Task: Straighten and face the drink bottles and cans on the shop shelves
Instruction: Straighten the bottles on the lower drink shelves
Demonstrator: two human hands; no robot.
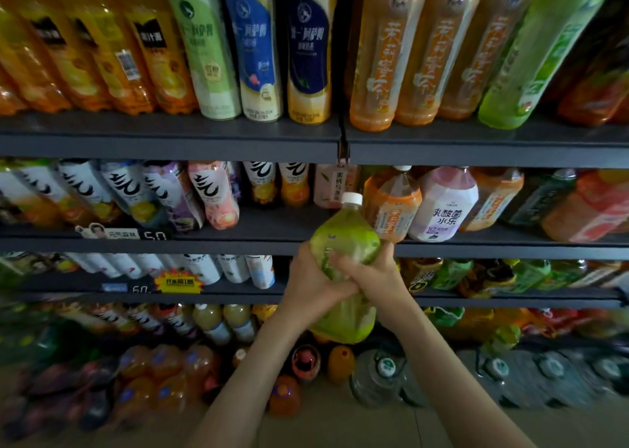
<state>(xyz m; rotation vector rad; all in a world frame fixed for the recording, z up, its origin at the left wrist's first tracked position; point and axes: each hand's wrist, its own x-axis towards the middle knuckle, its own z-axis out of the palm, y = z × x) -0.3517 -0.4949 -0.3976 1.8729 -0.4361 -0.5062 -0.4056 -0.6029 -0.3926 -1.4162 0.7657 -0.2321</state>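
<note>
1. Progress: you are holding one green bottle clear of the shelves, in front of the middle shelf. It is not yet placed, and the lower rows look untidy.
2. Grip: your left hand and right hand both curl round the bottle's body.
3. Orientation: the long axis is near upright, with the white cap up and tilted toward the shelf.

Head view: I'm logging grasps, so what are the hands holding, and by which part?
The left hand and right hand both grip one green bottle around its middle, below the shoulder; its white cap is untouched.
</note>
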